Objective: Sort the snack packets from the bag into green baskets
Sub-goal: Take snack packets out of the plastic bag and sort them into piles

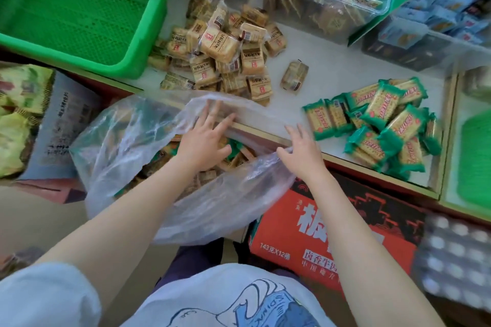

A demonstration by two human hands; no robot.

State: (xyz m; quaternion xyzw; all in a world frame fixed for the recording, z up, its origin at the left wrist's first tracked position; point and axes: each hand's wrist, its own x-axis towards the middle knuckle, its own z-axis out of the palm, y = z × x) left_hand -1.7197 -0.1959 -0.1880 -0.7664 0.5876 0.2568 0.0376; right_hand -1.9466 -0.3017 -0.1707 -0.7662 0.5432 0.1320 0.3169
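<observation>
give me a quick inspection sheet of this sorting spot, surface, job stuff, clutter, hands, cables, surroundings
surface: white shelf top with a wooden front edge, packets lying loose on it
job's things: clear plastic bag open below the edge, packets inside; pile of tan snack packets; one tan packet apart; pile of green-edged snack packets; empty green mesh plastic basket at far left
clutter: clear plastic tub of brown packets behind the piles
grippers: left hand reaching into the bag's mouth, fingers spread; right hand at the bag's rim, grip unclear
cables: nothing seen
surroundings: red printed carton below; yellow-green packets at left
</observation>
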